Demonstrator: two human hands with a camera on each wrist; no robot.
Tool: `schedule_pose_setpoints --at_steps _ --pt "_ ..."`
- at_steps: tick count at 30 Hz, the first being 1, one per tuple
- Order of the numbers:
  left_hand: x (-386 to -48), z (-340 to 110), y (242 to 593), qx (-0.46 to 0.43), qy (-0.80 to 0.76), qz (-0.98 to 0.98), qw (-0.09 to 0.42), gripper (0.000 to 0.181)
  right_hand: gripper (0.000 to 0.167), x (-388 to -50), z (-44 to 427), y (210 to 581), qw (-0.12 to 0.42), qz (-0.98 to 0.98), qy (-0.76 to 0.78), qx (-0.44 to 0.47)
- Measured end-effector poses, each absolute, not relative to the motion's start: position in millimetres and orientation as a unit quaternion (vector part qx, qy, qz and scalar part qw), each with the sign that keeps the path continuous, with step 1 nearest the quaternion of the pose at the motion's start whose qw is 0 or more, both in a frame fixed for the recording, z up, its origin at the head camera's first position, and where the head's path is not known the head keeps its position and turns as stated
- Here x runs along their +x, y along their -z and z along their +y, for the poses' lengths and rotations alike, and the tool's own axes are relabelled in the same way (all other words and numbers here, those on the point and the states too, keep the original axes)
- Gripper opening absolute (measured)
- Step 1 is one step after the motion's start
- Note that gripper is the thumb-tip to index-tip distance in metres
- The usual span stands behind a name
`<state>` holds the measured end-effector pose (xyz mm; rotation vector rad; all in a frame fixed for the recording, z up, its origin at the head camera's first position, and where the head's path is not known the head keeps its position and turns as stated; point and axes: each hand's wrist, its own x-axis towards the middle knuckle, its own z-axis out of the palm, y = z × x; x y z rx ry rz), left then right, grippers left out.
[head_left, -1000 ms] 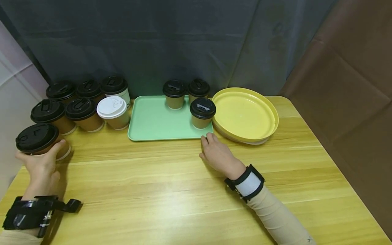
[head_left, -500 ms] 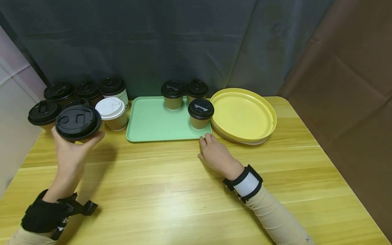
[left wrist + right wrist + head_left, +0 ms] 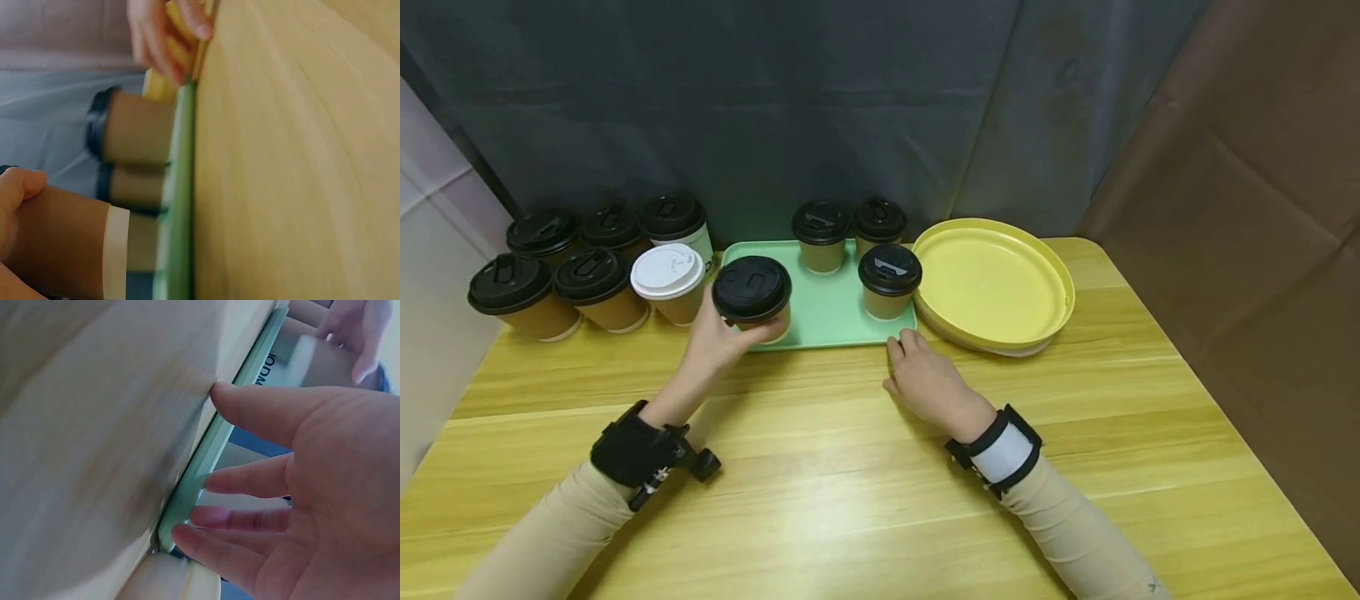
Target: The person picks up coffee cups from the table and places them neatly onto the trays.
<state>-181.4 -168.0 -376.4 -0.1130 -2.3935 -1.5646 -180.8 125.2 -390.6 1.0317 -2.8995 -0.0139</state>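
In the head view my left hand (image 3: 713, 337) grips a brown paper coffee cup (image 3: 752, 287) with a black lid, over the left part of a green tray (image 3: 823, 321). A gap shows between the cup's white-rimmed base (image 3: 115, 253) and the tray in the left wrist view, so it is held above. Three smaller black-lidded cups stand on the tray's right half, the nearest cup (image 3: 887, 283) by the front corner. My right hand (image 3: 932, 387) rests at that corner; its extended fingers (image 3: 250, 478) lie along the tray's edge in the right wrist view.
Left of the tray stands a group of several lidded cups, including a white-lidded cup (image 3: 668, 283) close to its edge and a large brown cup (image 3: 527, 300) farthest left. A round yellow tray (image 3: 996, 287) adjoins on the right. A dark curtain (image 3: 737, 108) hangs behind the wooden table.
My left hand has lifted the coffee cup from the front of the left group and carried it right, over the green tray. The right hand has stayed at the tray's corner.
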Motion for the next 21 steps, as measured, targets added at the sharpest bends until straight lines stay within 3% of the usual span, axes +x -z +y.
schedule_pose_setpoints --at_steps 3,11,21 --pt "-194.6 -151.7 381.6 -0.040 0.533 -0.838 0.109 0.086 0.061 -181.1 126.0 391.1 0.033 -0.942 0.004 0.335" --pt "-231.1 -126.9 398.5 -0.108 0.580 -0.798 0.122 0.061 0.060 -182.0 127.6 391.2 0.048 -0.938 0.015 0.343" --pt "-242.9 -110.6 402.0 -0.074 0.577 -0.807 0.099 0.061 0.060 -180.8 125.7 391.2 0.043 -0.939 0.019 0.342"
